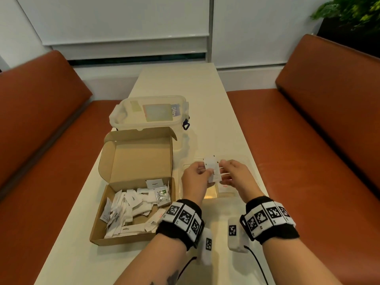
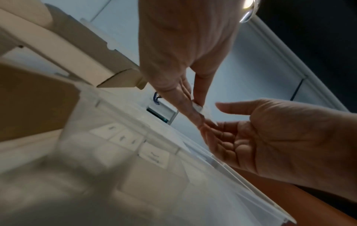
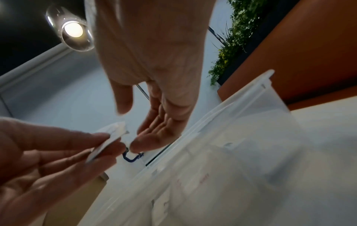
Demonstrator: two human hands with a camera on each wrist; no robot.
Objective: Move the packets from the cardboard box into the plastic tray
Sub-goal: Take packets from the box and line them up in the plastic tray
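Observation:
An open cardboard box (image 1: 98, 233) at the left of the table holds a heap of white packets (image 1: 131, 208). Right of it lies the clear plastic tray (image 1: 226, 194), with a few packets (image 2: 152, 156) in its compartments. Both hands hover over the tray. My left hand (image 1: 207, 171) pinches a small white packet (image 1: 211, 167) between thumb and fingers (image 2: 197, 105). My right hand (image 1: 224, 169) is just beside the packet, its fingers straight and spread (image 3: 133, 128), holding nothing. In the right wrist view the packet (image 3: 114, 133) sits a little short of the right fingertips.
A clear lidded plastic container (image 1: 150, 114) stands behind the box, whose raised lid (image 1: 139, 153) leans toward it. Orange benches (image 1: 41, 140) (image 1: 318, 140) flank the narrow cream table (image 1: 185, 89). A plant (image 1: 349, 13) is at the far right.

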